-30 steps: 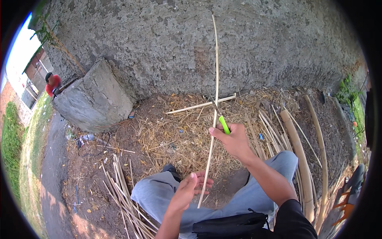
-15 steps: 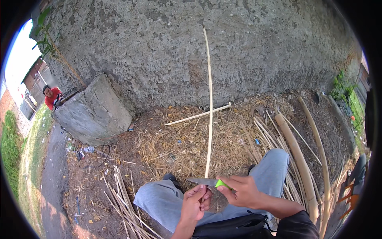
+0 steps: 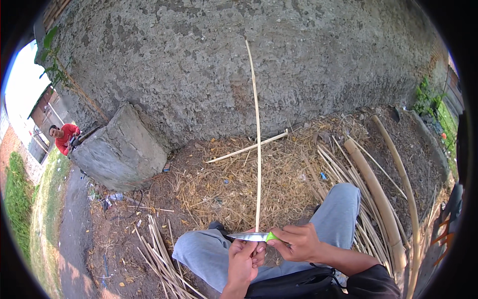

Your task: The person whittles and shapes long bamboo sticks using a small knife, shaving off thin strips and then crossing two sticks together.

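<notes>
A long, pale bamboo strip (image 3: 257, 149) stretches away from my lap toward the wall. Its near end is pinched in the fingers of my left hand (image 3: 243, 260). My right hand (image 3: 297, 242) is wrapped round the bright green handle of a knife (image 3: 253, 236). The blade points left and lies across the strip's near end, just above my left thumb. How deep the edge sits against the bamboo cannot be made out.
Split bamboo strips (image 3: 162, 259) lie in a heap at left. More strips and a thick bamboo pole (image 3: 374, 192) lie at right. Shavings (image 3: 234, 184) cover the ground before a rough wall (image 3: 298, 65). A person in red (image 3: 65, 137) is behind a concrete block (image 3: 122, 152).
The knife blade has tilted and now catches the light. The strip's far end has swung slightly left. The person in red has shifted upright beside the block.
</notes>
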`<state>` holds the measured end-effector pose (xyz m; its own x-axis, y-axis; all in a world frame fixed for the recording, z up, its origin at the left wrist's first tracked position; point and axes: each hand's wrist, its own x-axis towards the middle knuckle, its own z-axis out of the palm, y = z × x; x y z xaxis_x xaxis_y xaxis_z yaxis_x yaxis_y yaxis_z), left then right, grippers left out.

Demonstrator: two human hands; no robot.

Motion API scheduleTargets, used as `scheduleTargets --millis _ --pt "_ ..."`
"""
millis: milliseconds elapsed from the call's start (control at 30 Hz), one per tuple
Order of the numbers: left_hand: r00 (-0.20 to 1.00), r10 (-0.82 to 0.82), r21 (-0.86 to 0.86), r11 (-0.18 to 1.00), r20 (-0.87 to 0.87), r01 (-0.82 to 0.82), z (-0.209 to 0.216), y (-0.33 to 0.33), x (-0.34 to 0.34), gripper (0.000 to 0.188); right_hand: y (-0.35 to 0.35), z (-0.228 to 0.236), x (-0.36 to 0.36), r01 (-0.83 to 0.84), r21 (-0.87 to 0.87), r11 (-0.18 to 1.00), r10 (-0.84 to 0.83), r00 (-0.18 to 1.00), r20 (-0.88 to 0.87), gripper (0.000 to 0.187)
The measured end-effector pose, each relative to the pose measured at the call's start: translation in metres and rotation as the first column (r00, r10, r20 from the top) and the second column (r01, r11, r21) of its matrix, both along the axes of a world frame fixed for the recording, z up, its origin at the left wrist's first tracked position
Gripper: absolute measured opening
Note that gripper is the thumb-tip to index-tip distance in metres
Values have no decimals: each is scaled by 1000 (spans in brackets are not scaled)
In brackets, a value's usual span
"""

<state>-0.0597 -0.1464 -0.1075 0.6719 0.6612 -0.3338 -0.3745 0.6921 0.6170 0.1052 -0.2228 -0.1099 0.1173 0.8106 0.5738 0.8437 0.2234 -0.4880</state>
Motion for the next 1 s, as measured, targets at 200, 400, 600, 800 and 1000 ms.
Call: scheduleTargets --millis 200,400,600,800,1000 --pt "999 9 44 999 -34 -7 -3 -2 5 21 4 -15 4 3 8 1000 -3 999 -35 22" --pt "991 87 56 995 -102 -82 -4 -5 8 14 7 -22 2 26 40 999 -24 998 -58 21" --pt "993 50 50 998 -106 -45 -3 -4 12 15 29 -21 21 107 83 991 -91 980 -176 19" --pt "988 92 59 995 -127 -85 -10 7 3 14 42 -23 16 97 81 992 -87 989 -117 20" --pt "984 112 72 992 -141 -103 -14 12 -3 14 70 -20 18 111 112 987 -97 987 -126 19"
